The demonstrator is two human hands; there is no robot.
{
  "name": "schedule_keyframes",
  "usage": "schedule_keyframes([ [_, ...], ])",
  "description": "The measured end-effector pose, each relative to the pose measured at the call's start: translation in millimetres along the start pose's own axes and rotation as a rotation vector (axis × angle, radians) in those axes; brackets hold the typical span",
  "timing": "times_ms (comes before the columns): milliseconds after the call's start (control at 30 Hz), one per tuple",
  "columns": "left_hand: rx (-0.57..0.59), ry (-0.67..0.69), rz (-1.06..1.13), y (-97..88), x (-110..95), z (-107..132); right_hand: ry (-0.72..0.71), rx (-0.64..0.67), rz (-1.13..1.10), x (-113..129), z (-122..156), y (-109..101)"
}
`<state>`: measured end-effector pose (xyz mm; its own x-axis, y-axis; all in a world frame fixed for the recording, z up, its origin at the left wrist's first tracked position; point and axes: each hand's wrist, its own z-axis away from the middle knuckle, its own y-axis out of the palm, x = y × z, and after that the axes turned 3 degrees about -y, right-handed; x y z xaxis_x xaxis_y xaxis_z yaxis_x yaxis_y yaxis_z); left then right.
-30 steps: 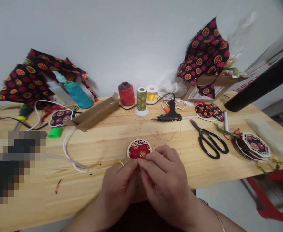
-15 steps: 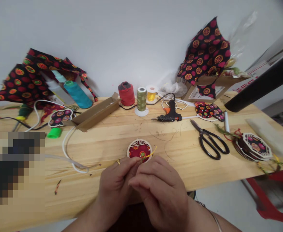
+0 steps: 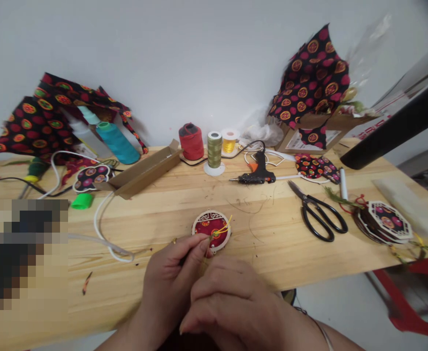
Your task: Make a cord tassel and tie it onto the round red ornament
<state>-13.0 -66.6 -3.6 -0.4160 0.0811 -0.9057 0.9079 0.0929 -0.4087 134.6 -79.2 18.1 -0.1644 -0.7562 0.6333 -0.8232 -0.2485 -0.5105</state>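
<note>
My left hand (image 3: 177,270) is closed in a pinch on a yellow cord (image 3: 224,227), whose loose ends stick out past the fingertips. Green thread (image 3: 214,235) is wound about the cord at the pinch. Just behind the fingertips lies a round wooden-framed ornament (image 3: 202,229) with red patterned fabric and fretwork along its top; the fingers cover its lower left. My right hand (image 3: 235,302) is curled closed, nearer to me and to the right. A faint thin strand runs down from the pinch toward it, but its fingertips hide whatever they hold.
Black-handled scissors (image 3: 319,214) and a glue gun (image 3: 257,173) lie to the right. Behind stand spools of red thread (image 3: 192,142), green thread (image 3: 214,148) and yellow cord (image 3: 230,142). A long cardboard tray (image 3: 148,168) sits left. Stacked octagonal ornaments (image 3: 385,222) rest near the right edge.
My right hand has drawn back toward me and down, away from the left fingertips. The left hand has shifted slightly left and nearer, baring more of the round ornament and cord.
</note>
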Motion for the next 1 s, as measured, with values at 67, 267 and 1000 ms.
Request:
schedule_keyframes([
  [67, 0.005, -0.049, 0.022, -1.1, -2.1, -0.9, 0.004, 0.031, 0.002, 0.7, -0.9, -2.0],
  [267, 0.04, -0.195, 0.127, 1.2, 0.4, -1.3, 0.038, 0.07, -0.051, 0.4, 1.2, -2.1],
  [1000, 0.009, 0.006, -0.122, -0.4, 1.0, 2.5, 0.113, 0.018, -0.167, 1.9, 4.5, 4.0],
])
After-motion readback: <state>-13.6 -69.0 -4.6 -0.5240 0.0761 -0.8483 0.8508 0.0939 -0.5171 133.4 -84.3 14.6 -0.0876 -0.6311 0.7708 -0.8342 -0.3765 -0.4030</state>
